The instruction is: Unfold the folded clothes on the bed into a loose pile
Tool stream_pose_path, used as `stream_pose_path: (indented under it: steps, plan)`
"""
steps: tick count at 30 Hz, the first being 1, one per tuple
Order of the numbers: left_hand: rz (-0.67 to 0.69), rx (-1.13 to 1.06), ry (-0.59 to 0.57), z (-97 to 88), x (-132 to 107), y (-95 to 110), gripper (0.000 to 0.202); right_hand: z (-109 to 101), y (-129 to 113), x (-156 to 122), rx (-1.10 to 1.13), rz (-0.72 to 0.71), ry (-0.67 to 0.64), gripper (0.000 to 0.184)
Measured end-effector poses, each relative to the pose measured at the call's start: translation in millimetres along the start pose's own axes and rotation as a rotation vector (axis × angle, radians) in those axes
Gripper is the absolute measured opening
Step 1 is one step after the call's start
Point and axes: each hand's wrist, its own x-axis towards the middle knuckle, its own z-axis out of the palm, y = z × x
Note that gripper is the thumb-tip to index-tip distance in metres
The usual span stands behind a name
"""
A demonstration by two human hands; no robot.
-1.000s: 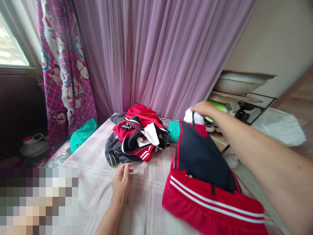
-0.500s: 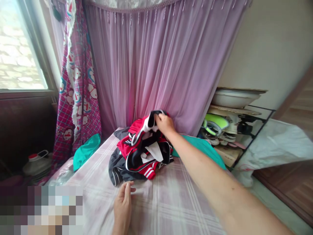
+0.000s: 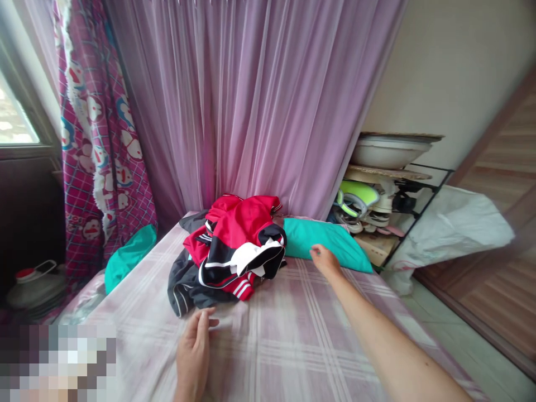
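Observation:
A red, black and white jacket (image 3: 243,229) lies crumpled on the bed, its white-and-black collar part folded over toward me. Beneath it and to the left spreads a dark grey garment (image 3: 180,285) with pale piping. My right hand (image 3: 325,260) is off the jacket, to its right in front of a teal cloth (image 3: 312,231); its fingers are loosely bent and nothing shows in them. Just short of the grey garment, my left hand (image 3: 195,343) hovers low over the plaid sheet (image 3: 285,340), fingers stretched out and holding nothing.
Purple curtains (image 3: 251,111) hang behind the bed. On the right stands a rack with shoes (image 3: 379,218), a neon visor (image 3: 362,198) and a white basin (image 3: 389,152), beside a white plastic bag (image 3: 456,223). Another teal cloth (image 3: 129,257) and a jug (image 3: 33,287) are at left.
My right hand has let go of the jacket's collar and moved right and down. The lifted part has dropped forward, showing more red fabric. The view has tilted down and turned slightly right.

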Motion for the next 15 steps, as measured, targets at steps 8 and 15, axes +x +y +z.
stream_pose_path:
  steps: [8,15]
  plan:
    - [-0.027,0.036,-0.044,-2.9,0.7,-0.6,0.069,-5.7,45.0,31.8,-0.638,-0.099,-0.046,0.028]
    - [-0.011,0.023,-0.008,0.5,-1.5,8.7,0.072,-40.8,38.4,9.2,-0.588,-0.319,-0.179,0.015]
